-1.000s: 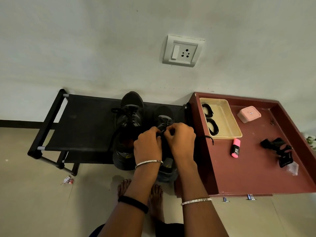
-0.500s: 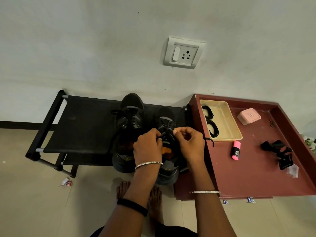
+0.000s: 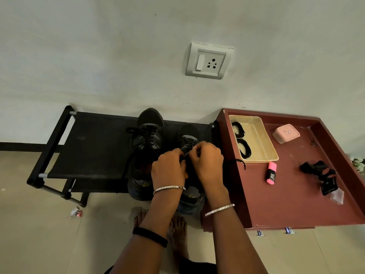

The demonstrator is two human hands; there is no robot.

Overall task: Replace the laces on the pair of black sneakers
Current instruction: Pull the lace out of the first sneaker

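A person's left hand (image 3: 167, 170) and right hand (image 3: 207, 161) meet at the centre of the frame over the right-hand black sneaker (image 3: 189, 147), fingers curled together and pinching its black lace (image 3: 186, 156) between them. The left-hand black sneaker (image 3: 148, 139) stands just beside it, still laced, both on a black fabric shoe rack (image 3: 94, 147) against the wall. At right, a dark red table (image 3: 296, 194) carries a beige tray (image 3: 258, 139) holding two coiled black laces (image 3: 244, 148), a pink highlighter (image 3: 271, 173), a small pink box (image 3: 286, 133) and a black strap clip (image 3: 320, 175). A loose black lace end (image 3: 241, 162) lies over the table's near-left edge. A wall socket (image 3: 208, 61) sits above the shoes.
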